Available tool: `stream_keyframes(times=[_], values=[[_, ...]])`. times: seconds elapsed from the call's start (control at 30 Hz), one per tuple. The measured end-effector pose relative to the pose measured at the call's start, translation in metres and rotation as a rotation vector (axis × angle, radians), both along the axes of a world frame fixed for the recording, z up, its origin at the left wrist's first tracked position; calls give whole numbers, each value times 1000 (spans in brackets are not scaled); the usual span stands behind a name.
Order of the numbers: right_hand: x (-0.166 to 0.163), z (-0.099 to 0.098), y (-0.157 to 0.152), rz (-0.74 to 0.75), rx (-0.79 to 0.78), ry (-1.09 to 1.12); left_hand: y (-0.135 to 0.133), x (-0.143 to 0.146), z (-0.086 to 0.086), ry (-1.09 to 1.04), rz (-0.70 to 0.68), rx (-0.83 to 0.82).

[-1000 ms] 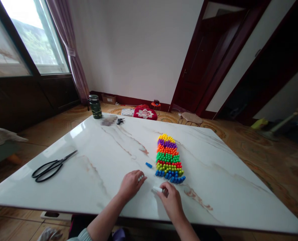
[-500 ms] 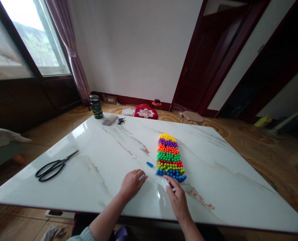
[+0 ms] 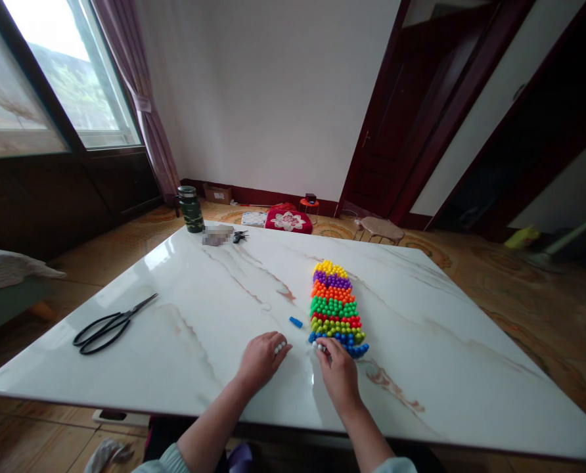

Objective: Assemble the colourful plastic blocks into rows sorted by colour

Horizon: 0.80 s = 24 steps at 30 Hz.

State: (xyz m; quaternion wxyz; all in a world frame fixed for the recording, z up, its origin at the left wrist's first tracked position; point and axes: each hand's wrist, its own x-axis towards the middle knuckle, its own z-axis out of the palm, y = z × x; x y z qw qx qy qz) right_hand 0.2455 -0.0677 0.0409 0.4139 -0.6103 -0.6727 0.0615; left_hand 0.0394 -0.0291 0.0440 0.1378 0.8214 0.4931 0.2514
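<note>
seven colour bands of the block (image 3: 336, 307) lie done, white seemingly barely begun — right hand (image 3: 341, 378) pinches a white peg (image 3: 318, 346) at the block's near edge, left hand (image 3: 262, 359) beside the block clenched on spares (image 3: 278, 346), a blue peg (image 3: 295, 322) loose.

Scissors (image 3: 110, 323) left on table (image 3: 445, 341), bead rows (image 3: 336, 307) right, flask (image 3: 192, 209) behind

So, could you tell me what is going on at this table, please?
A person works at a white marble table. The left hand rests closed around a few white pegs. The right hand pinches one white peg at the near, blue end of a block of coloured pegs laid in colour bands. A loose blue peg lies beside it; scissors lie further left.
</note>
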Motion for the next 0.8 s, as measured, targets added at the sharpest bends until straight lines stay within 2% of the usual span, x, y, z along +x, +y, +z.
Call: stream_keyframes(times=[0.27,0.8], values=[[0,-9,2,9,104,57,0,0,1,6,6,-20],[3,-19,2,25,111,130,1,-1,-2,12,1,-24]])
